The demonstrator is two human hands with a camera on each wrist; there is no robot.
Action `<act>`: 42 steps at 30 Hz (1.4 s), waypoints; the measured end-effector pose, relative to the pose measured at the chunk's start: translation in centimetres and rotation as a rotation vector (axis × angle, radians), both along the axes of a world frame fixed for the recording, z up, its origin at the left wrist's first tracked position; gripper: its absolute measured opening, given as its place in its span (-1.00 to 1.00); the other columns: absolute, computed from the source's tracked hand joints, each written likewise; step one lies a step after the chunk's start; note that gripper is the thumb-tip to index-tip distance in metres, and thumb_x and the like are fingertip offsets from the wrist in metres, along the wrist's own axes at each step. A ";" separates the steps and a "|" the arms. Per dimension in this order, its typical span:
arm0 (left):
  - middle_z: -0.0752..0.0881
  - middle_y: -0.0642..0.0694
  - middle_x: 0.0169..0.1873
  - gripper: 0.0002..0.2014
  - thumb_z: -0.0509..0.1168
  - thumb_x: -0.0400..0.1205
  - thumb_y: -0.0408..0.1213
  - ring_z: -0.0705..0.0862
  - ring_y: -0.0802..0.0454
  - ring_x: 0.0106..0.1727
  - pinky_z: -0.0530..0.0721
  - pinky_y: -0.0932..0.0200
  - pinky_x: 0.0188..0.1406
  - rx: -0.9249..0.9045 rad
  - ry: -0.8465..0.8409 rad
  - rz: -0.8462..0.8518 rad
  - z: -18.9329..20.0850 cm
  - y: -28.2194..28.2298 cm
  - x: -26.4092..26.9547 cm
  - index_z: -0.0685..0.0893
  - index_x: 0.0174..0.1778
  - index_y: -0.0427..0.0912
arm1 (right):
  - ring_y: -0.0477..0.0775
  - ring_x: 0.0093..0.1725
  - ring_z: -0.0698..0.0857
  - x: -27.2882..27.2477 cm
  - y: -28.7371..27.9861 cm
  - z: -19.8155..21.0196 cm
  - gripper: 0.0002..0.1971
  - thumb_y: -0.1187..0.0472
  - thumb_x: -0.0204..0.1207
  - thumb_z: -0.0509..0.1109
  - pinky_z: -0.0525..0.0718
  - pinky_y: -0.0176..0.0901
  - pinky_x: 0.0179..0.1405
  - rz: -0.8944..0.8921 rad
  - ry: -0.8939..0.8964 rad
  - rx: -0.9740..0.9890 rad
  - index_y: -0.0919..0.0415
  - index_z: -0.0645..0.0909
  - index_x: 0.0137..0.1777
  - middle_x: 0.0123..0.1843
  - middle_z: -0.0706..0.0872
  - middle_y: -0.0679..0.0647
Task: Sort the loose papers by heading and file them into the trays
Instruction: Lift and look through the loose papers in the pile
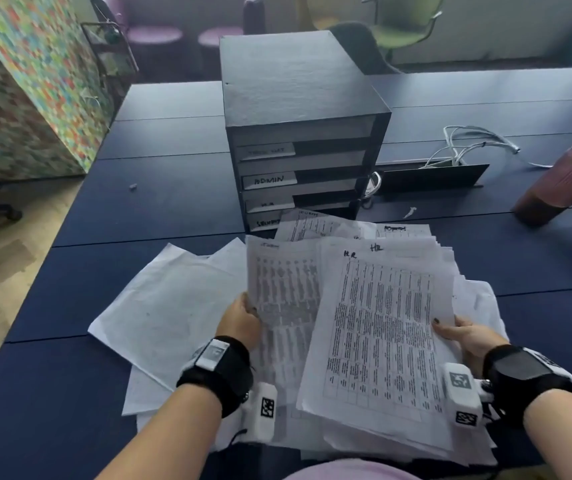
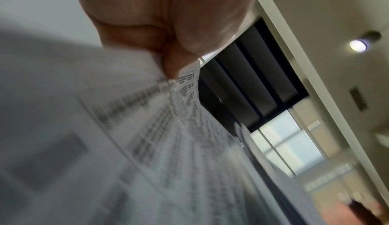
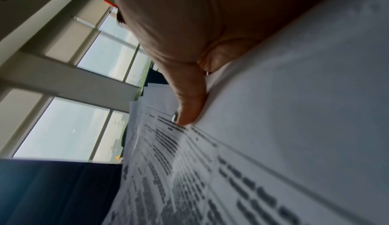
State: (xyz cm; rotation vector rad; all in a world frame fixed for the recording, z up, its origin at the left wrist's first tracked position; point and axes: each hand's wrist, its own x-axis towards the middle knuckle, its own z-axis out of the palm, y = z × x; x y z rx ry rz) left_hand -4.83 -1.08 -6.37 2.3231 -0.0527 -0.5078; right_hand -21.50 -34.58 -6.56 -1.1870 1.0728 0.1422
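Observation:
A black tray unit (image 1: 303,133) with labelled drawers, one reading ADMIN, stands at the middle of the dark blue table (image 1: 173,202). In front of it lies a spread of printed papers. My left hand (image 1: 239,320) pinches the left edge of one printed sheet (image 1: 282,306), thumb on top; the left wrist view shows the hand (image 2: 168,45) nipping the sheet's (image 2: 168,128) corner. My right hand (image 1: 464,332) grips a thick stack of papers (image 1: 381,341) headed HR at its right edge. The right wrist view shows the thumb (image 3: 189,105) pressed on the stack's top sheet (image 3: 273,128).
Blank white sheets (image 1: 163,313) lie to the left on the table. More papers (image 1: 329,225) lie under the stack by the tray unit's base. A white cable bundle (image 1: 468,143) and a black cable slot (image 1: 430,174) sit at the right, with a brown bottle (image 1: 558,181) at the far right.

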 end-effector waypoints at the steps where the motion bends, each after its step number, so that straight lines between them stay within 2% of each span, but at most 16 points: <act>1: 0.66 -0.27 0.15 -0.75 0.11 0.64 -0.47 0.61 -0.22 0.18 0.45 0.14 0.01 0.012 0.005 -0.064 -0.5 -0.7 -0.3 0.57 0.19 -0.31 | 0.26 -0.33 0.79 0.2 0.1 0.1 -0.80 0.43 0.57 0.26 0.79 0.11 -0.34 0.011 0.014 -0.009 0.30 0.58 0.15 -0.24 0.81 0.26; 3: 0.63 -0.26 0.19 -0.72 0.15 0.66 -0.38 0.60 -0.20 0.22 0.49 0.12 0.18 0.049 -0.008 -0.122 -1.0 -1.2 -0.3 0.60 0.26 -0.25 | 0.26 -0.29 0.76 0.7 0.3 0.2 -0.81 0.44 0.55 0.28 0.79 0.05 -0.35 0.033 0.028 -0.022 0.34 0.57 0.14 -0.21 0.79 0.28; 5: 0.59 -0.27 0.20 -0.69 0.24 0.65 -0.29 0.61 -0.21 0.23 0.48 0.11 0.28 0.052 -0.049 -0.041 -0.9 -0.4 0.4 0.64 0.31 -0.20 | 0.24 -0.21 0.71 1.1 0.6 0.5 -0.87 0.45 0.55 0.29 0.77 -0.05 -0.43 0.047 0.040 -0.033 0.35 0.56 0.07 -0.14 0.74 0.30; 9: 0.54 -0.29 0.28 -0.65 0.34 0.57 -0.13 0.45 -0.22 0.38 0.35 0.04 0.42 0.240 -0.066 0.317 -0.6 5.5 2.6 0.66 0.28 -0.05 | 0.20 -0.26 0.69 1.9 1.1 0.6 -0.93 0.50 0.55 0.28 0.67 -0.25 -0.61 0.048 0.053 -0.065 0.38 0.57 -0.10 -0.20 0.72 0.25; 12: 0.40 -0.32 0.39 -0.55 0.40 0.52 -0.06 0.33 -0.30 0.44 0.35 -0.06 0.42 0.278 0.047 0.583 -0.3 10.0 3.2 0.60 0.31 -0.09 | 0.10 -0.49 0.75 2.2 1.0 0.3 -0.91 0.52 0.54 0.28 0.63 -0.30 -0.65 0.051 0.058 -0.080 0.42 0.58 -0.02 -0.43 0.77 0.15; 14: 0.32 -0.31 0.43 -0.44 0.45 0.48 -0.05 0.28 -0.32 0.47 0.37 -0.13 0.41 0.258 0.095 0.731 -0.2 12.2 3.1 0.52 0.37 -0.14 | 0.07 -0.49 0.75 2.3 0.9 0.0 -0.81 0.52 0.55 0.28 0.68 -0.25 -0.55 0.055 0.056 -0.081 0.42 0.56 0.13 -0.45 0.77 0.12; 17: 0.31 -0.28 0.44 -0.28 0.50 0.41 -0.01 0.35 -0.33 0.45 0.41 -0.18 0.38 0.227 0.199 0.870 -0.6 14.7 2.9 0.40 0.43 -0.16 | 0.13 -0.29 0.71 2.3 0.9 -0.1 -0.74 0.50 0.54 0.29 0.66 -0.13 -0.34 0.068 0.060 -0.093 0.44 0.55 0.22 -0.42 0.78 0.12; 23: 0.65 -0.26 0.14 -0.28 0.59 0.35 -0.17 0.69 -0.25 0.08 0.65 -0.16 0.17 -0.160 0.130 1.041 -1.7 17.0 3.7 0.44 0.36 -0.27 | 0.18 -0.18 0.64 2.4 1.8 0.5 -0.82 0.50 0.55 0.29 0.69 -0.18 -0.33 0.024 0.053 -0.121 0.40 0.54 0.13 -0.22 0.71 0.18; 26: 0.71 -0.32 0.15 -0.39 0.54 0.40 -0.06 0.69 -0.31 0.15 0.64 -0.14 0.18 -0.169 0.218 0.931 -1.2 17.0 4.0 0.61 0.26 -0.37 | 0.30 0.10 0.65 2.3 2.0 0.1 -0.65 0.40 0.48 0.41 0.58 0.05 0.22 0.017 0.073 -0.209 0.50 0.55 0.24 0.07 0.73 0.31; 28: 0.70 -0.33 0.07 -0.53 0.45 0.53 -0.10 0.67 -0.33 0.18 0.57 -0.03 0.05 -0.123 0.157 0.815 -0.3 16.0 4.1 0.64 0.17 -0.43 | 0.29 0.18 0.63 2.2 2.3 0.6 -0.60 0.40 0.46 0.43 0.52 0.02 0.23 0.031 0.082 -0.236 0.54 0.53 0.28 0.22 0.65 0.31; 30: 0.71 -0.28 0.02 -0.63 0.43 0.56 -0.16 0.69 -0.27 0.12 0.55 0.00 -0.02 -0.159 0.007 0.751 0.7 14.8 4.4 0.66 0.12 -0.39 | 0.27 0.22 0.60 2.0 2.3 0.4 -0.51 0.34 0.41 0.50 0.45 -0.01 0.29 0.031 0.083 -0.264 0.55 0.51 0.29 0.21 0.61 0.21; 33: 0.73 -0.22 0.01 -0.71 0.41 0.58 -0.19 0.70 -0.17 0.06 0.56 0.09 -0.03 -0.268 -0.212 0.665 4.2 12.7 4.9 0.68 0.10 -0.32 | 0.24 0.15 0.66 1.9 2.1 0.1 -0.17 -0.07 -0.12 0.68 0.49 0.06 0.36 0.076 0.079 -0.288 0.40 0.63 0.15 0.20 0.70 0.27; 34: 0.73 -0.20 0.00 -0.73 0.41 0.58 -0.18 0.71 -0.16 0.06 0.59 0.07 0.01 -0.318 -0.282 0.639 5.5 12.2 5.3 0.68 0.09 -0.28 | 0.25 0.16 0.65 1.9 2.5 0.6 -0.19 -0.02 -0.08 0.66 0.52 0.06 0.33 0.066 0.072 -0.286 0.42 0.62 0.18 0.24 0.68 0.32; 37: 0.76 -0.04 -0.10 -0.90 0.42 0.56 -0.16 0.74 -0.05 -0.02 0.70 -0.13 0.13 -0.510 -0.492 0.502 10.8 9.8 5.5 0.70 -0.07 -0.06 | 0.30 0.26 0.56 1.9 3.2 1.5 -0.51 0.47 0.47 0.39 0.52 -0.12 -0.08 0.014 0.056 -0.230 0.59 0.42 0.39 0.28 0.56 0.29; 39: 0.81 -0.03 -0.18 -0.96 0.42 0.56 -0.23 0.80 -0.10 -0.10 0.76 -0.19 -0.02 -0.714 -0.570 0.367 14.2 8.2 4.6 0.72 -0.17 0.01 | 0.30 0.23 0.57 1.9 3.6 2.0 -0.55 0.46 0.52 0.34 0.48 -0.13 -0.01 -0.013 0.028 -0.247 0.61 0.40 0.39 0.27 0.57 0.30; 42: 0.82 0.06 -0.31 -0.85 0.36 0.59 -0.41 0.82 -0.02 -0.20 0.79 -0.01 -0.19 -0.904 -0.703 0.182 18.5 5.9 2.2 0.71 -0.18 -0.04 | 0.31 0.18 0.60 1.9 3.5 1.7 -0.58 0.48 0.54 0.33 0.50 -0.19 0.01 -0.025 0.028 -0.206 0.63 0.41 0.36 0.14 0.60 0.28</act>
